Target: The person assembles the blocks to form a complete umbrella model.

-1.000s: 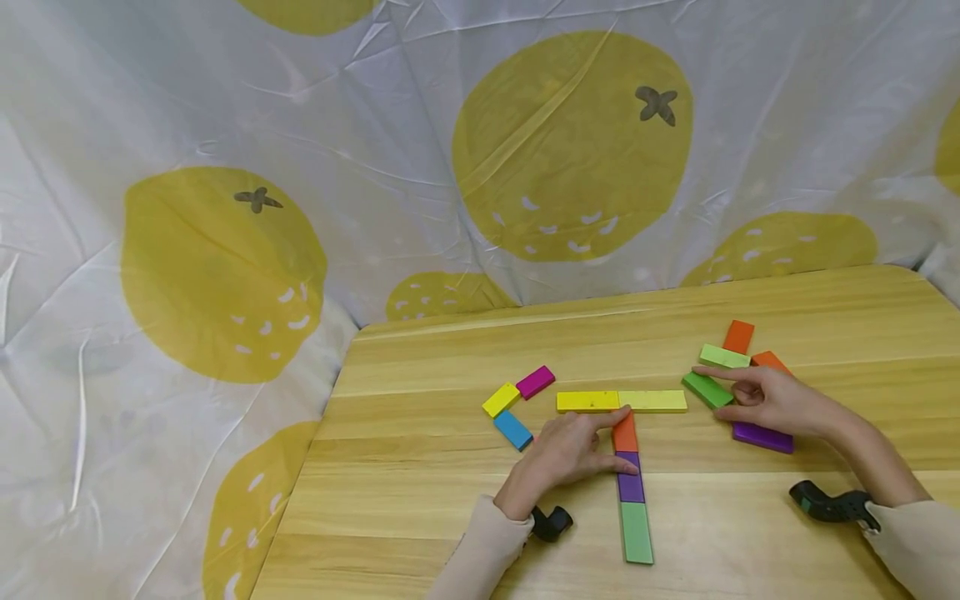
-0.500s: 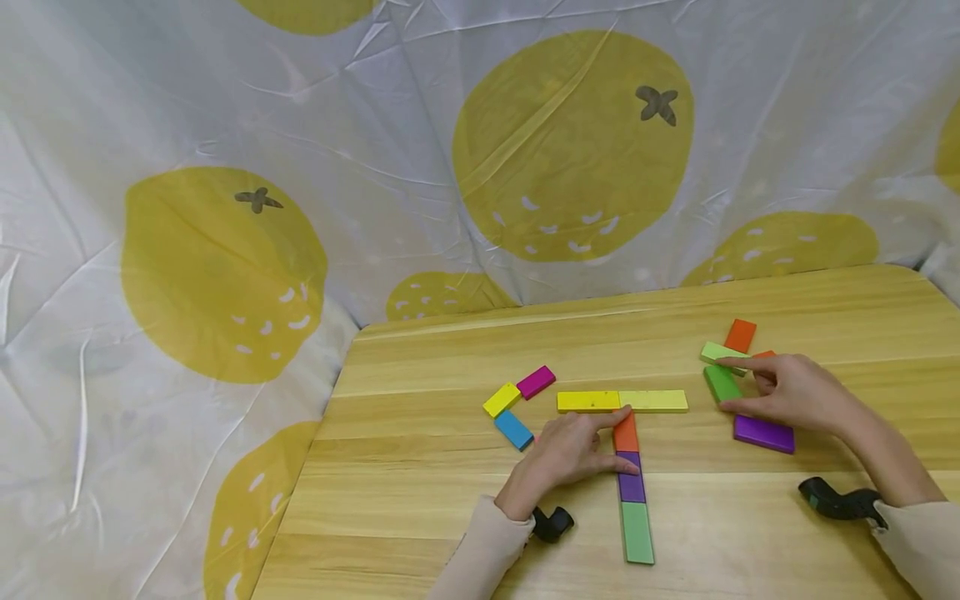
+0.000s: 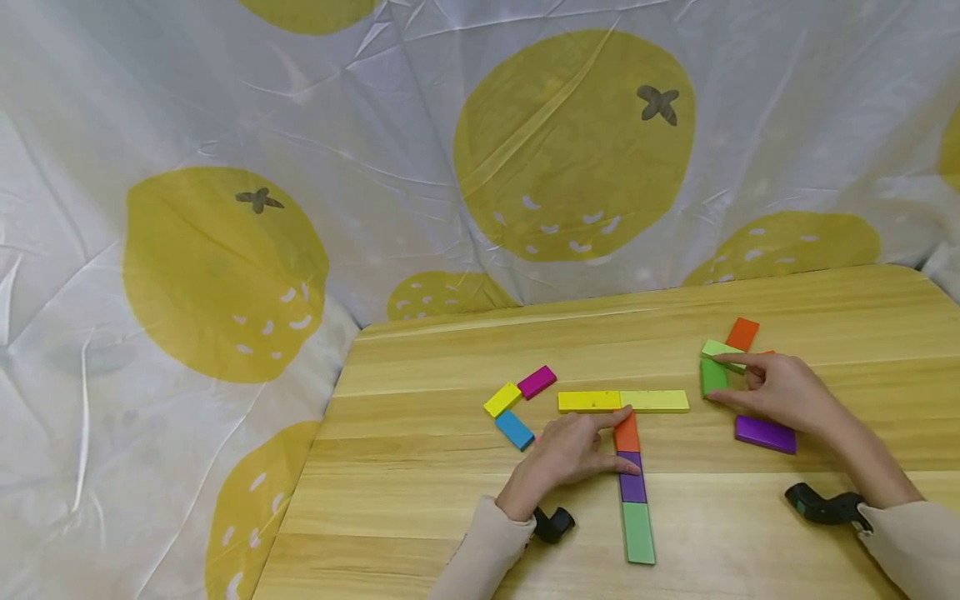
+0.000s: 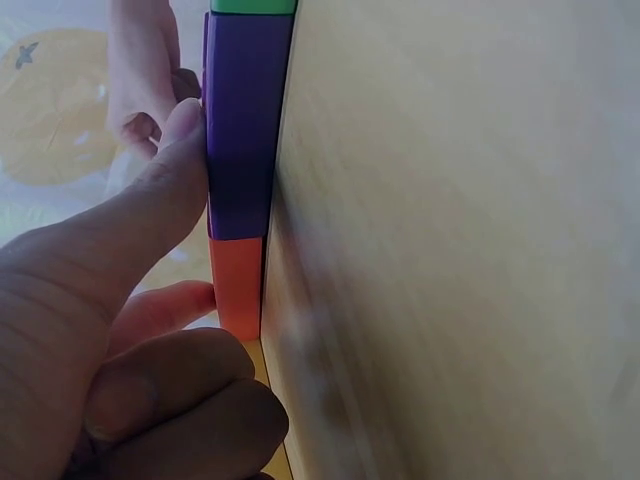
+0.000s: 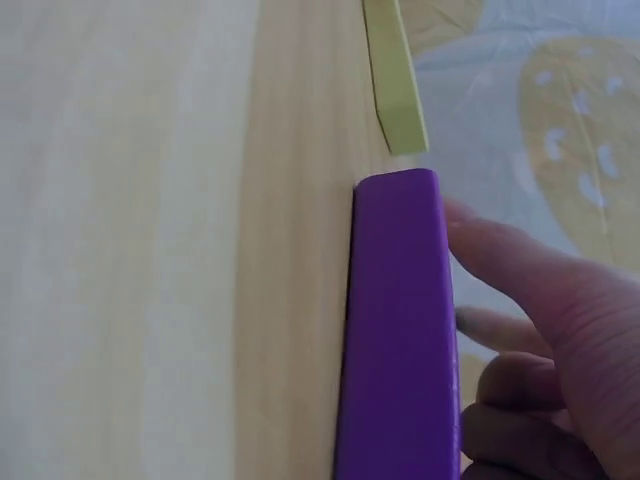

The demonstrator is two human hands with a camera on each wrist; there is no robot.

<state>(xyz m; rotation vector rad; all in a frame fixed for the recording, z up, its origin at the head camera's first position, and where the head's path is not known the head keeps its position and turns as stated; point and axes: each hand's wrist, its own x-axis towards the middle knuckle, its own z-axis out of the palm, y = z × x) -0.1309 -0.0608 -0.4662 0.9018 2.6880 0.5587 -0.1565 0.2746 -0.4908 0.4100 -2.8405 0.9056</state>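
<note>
My right hand (image 3: pixel 787 392) pinches a green block (image 3: pixel 713 379) lengthwise, index fingertip at its far end and thumb at its near end. That block lies against a light green block (image 3: pixel 720 348); in the right wrist view a purple block (image 5: pixel 400 320) hides it. My left hand (image 3: pixel 564 450) rests on a column of blocks, index finger at the orange block (image 3: pixel 626 433) and thumb on the purple column block (image 4: pixel 243 130), the other fingers curled. A green column block (image 3: pixel 638 533) forms the near end. Across the far end lie a yellow block (image 3: pixel 588 402) and a pale yellow block (image 3: pixel 654 402).
Left of the column lie a magenta block (image 3: pixel 537 382), a small yellow block (image 3: pixel 502 399) and a blue block (image 3: pixel 514 431). A red-orange block (image 3: pixel 742 333) touches the light green one; another is mostly behind my right hand. A lemon-print cloth (image 3: pixel 420 167) hangs behind the wooden table (image 3: pixel 420 500).
My right hand has turned the green block from a slant to nearly straight up and down, after shifting it right and then slightly back left. The left hand stays put.
</note>
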